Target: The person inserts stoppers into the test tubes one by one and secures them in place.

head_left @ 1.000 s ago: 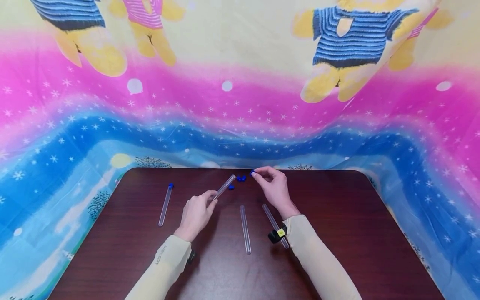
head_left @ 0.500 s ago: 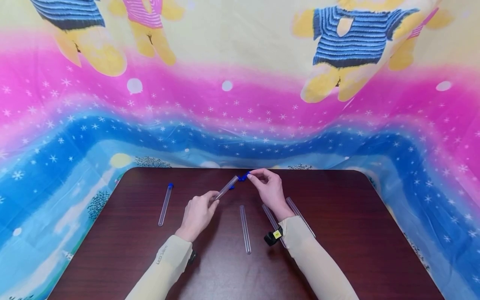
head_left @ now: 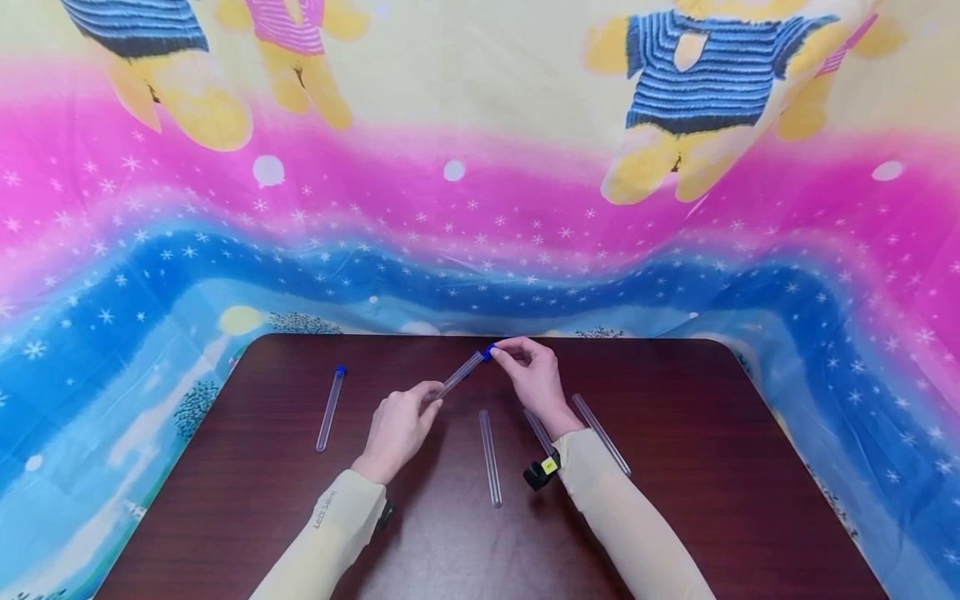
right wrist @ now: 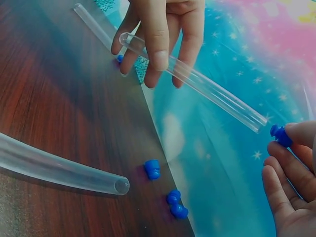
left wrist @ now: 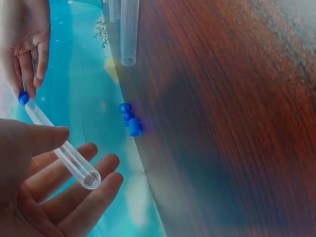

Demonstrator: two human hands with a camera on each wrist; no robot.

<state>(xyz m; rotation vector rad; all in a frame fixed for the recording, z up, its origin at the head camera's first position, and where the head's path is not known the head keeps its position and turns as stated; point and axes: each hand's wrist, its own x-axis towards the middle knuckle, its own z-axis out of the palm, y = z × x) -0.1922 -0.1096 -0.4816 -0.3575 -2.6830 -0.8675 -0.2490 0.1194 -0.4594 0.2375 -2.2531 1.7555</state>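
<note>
My left hand (head_left: 397, 429) pinches a clear test tube (head_left: 459, 377) between thumb and fingers, its open end slanting up to the right. My right hand (head_left: 534, 379) pinches a blue stopper (right wrist: 281, 136) with thumb and fingertips, right at the tube's mouth. In the right wrist view, a narrow gap shows between the stopper and the tube (right wrist: 217, 96). Several loose blue stoppers (right wrist: 152, 169) lie near the table's far edge, mostly hidden in the head view. Uncapped test tubes lie on the table: one in the middle (head_left: 490, 458), one partly under the right wrist (head_left: 536, 427), another to its right (head_left: 602, 433).
A test tube with a blue stopper in its end (head_left: 330, 408) lies at the left of the dark wooden table (head_left: 225, 500). A printed cloth (head_left: 465, 225) hangs behind the table and along its sides. Each wrist wears a small black camera (head_left: 537, 476).
My right hand has moved left, bringing the blue stopper to the mouth of the tube. The left hand has barely moved. The rightmost tube has come out from behind the right arm.
</note>
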